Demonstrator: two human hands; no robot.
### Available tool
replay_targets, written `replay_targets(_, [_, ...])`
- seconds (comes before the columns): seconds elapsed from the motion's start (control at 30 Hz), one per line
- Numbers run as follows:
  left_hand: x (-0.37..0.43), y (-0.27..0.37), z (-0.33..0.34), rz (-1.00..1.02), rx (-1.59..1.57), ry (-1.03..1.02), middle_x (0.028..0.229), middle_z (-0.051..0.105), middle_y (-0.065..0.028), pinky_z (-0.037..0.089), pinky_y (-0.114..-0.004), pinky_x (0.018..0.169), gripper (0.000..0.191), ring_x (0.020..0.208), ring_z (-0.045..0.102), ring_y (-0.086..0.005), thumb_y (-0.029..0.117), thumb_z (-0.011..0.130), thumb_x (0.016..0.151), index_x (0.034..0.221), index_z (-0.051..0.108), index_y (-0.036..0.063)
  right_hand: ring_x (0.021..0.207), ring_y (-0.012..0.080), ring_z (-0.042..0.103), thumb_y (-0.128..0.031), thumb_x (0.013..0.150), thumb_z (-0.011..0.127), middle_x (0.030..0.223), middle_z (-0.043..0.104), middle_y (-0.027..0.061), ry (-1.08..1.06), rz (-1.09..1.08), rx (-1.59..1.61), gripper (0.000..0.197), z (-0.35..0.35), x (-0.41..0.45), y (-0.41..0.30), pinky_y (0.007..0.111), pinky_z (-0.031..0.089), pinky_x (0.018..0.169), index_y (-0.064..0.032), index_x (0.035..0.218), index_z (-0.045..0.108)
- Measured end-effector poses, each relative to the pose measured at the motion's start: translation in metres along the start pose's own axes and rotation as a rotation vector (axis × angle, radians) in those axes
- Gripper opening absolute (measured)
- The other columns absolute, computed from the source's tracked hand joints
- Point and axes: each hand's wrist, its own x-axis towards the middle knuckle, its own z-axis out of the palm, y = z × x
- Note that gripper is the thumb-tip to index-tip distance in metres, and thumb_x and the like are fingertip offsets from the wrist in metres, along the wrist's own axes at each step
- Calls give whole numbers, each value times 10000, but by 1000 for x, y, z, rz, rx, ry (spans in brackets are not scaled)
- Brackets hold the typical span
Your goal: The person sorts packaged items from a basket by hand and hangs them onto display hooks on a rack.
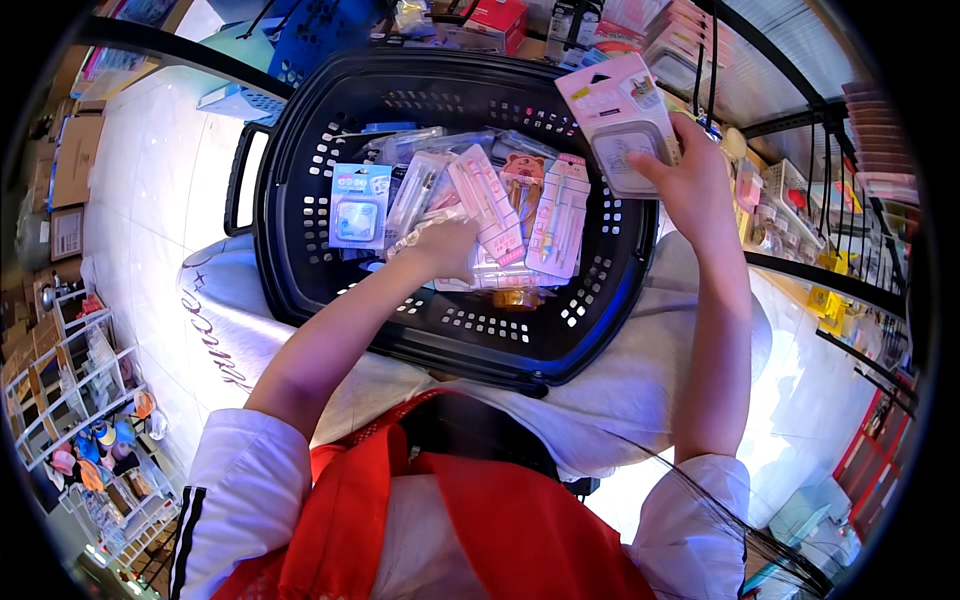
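A black plastic shopping basket [450, 341] rests on my lap with packaged stationery inside. My right hand [694, 176] holds a pink carded package [611, 97] with a clear case on its front, over the basket's right rim. Inside the basket, my left hand [444, 247] touches the packages near the middle; its fingertips are partly hidden, so its grip is unclear. Beside it lie a pink pen pack [487, 202] and another pink pen pack [559, 217]. A bear-topped pack [523, 176] sits between those two. A blue carded package [360, 206] lies at the left, and a gold roll [517, 299] near the front.
Shelves with black metal bars [825, 281] and small goods run along the right. Pink carded packages [686, 37] stand beyond the basket. At left are a blue perforated panel [311, 37], cardboard boxes [75, 161] and a white wire rack [67, 360].
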Motion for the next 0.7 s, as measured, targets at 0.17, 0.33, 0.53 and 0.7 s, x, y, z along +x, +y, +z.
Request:
replay_targets(0.17, [-16, -15, -24, 32, -385, -6, 855, 615, -199, 467, -351, 755, 466, 797, 602, -317, 319, 749, 602, 897, 615, -16, 853, 326, 596, -137, 653, 676, 910, 609, 213, 16, -42, 54, 430, 0, 3, 3, 352, 454, 756, 35, 1025, 545])
replay_targets(0.33, [-37, -37, -70, -218, -612, 201, 857, 614, -173, 461, -361, 763, 401, 803, 591, -312, 240, 726, 660, 939, 596, -18, 834, 318, 600, -137, 657, 671, 880, 618, 195, 69, -22, 129, 383, -5, -1, 7, 352, 455, 740, 27, 985, 561])
replay_targets(0.53, [-36, -20, -58, -211, -19, 784, 1079, 490, -157, 410, -375, 858, 403, 1024, 483, -290, 155, 652, 724, 1077, 497, 36, 862, 333, 592, -166, 649, 681, 896, 614, 204, 52, 8, 148, 403, 7, -1, 13, 370, 453, 754, 22, 986, 565])
replay_targets(0.7, [5, 48, -8, 287, -48, 331, 1069, 529, -165, 431, -400, 820, 425, 943, 526, -324, 268, 611, 750, 1080, 500, 25, 904, 339, 578, -188, 646, 685, 929, 601, 219, 7, 4, 85, 454, 12, 2, 14, 379, 448, 790, 23, 1026, 554])
